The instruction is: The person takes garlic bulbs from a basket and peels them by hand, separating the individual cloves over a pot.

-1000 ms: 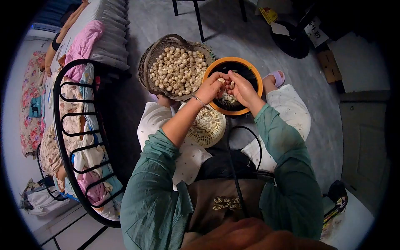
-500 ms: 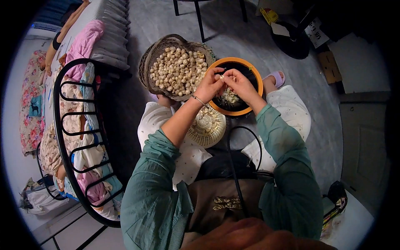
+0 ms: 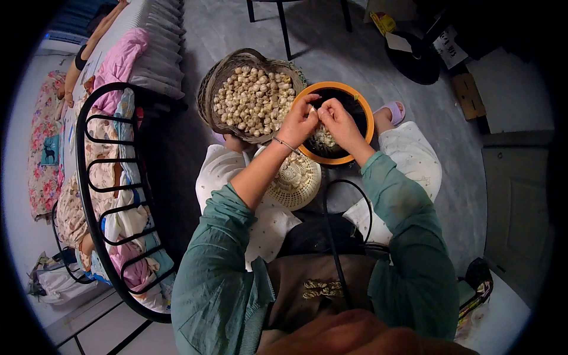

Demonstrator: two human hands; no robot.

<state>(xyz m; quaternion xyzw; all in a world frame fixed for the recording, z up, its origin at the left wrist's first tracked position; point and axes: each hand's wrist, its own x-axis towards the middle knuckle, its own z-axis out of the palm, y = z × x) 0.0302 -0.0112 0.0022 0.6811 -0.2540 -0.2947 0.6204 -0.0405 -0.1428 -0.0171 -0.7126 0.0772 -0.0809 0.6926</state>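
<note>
Over the orange-rimmed black basin (image 3: 370, 121), my left hand (image 3: 300, 123) and my right hand (image 3: 341, 125) meet with bent fingers. A small pale piece shows at my left fingertips, too small to name. My right fingers are pinched together beside it, and what they hold is hidden. Pale peelings (image 3: 324, 138) lie inside the basin below my hands. To the left, a woven basket (image 3: 207, 97) is full of small round whitish bulbs (image 3: 253, 100). A cream perforated colander (image 3: 294, 180) with a few pale pieces in it sits nearer me, between my knees.
A black cable (image 3: 327, 222) loops in front of my lap. On the left stands a black metal bed frame (image 3: 89, 177) with bedding, and another person's arm (image 3: 102, 32) rests farther back. Dark stool legs (image 3: 284, 32) rise beyond the basket. A cardboard box (image 3: 468, 94) stands at right.
My hands came together at the fingertips over the basin, then drew slightly apart. My right fingers have curled more tightly. The basket, basin and colander have stayed in place.
</note>
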